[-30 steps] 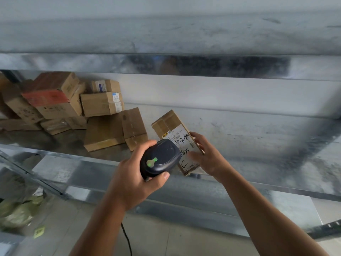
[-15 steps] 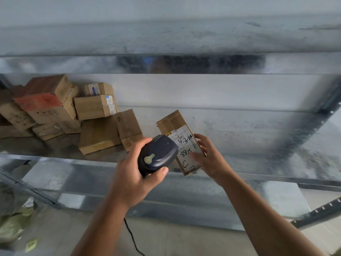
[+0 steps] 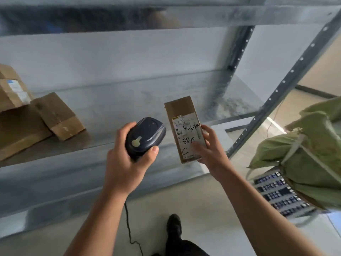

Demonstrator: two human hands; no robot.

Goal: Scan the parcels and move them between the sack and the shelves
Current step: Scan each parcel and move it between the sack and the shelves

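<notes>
In the head view your left grip point(image 3: 125, 163) is clamped round the dark scanner point(image 3: 145, 137), and your right grip point(image 3: 210, 150) holds the labelled parcel point(image 3: 184, 130) upright just beside it, before the shelf point(image 3: 129, 108). You look mid-scan; next, aim the scanner at the label, then likely carry the parcel to the green sack point(image 3: 304, 150).
</notes>
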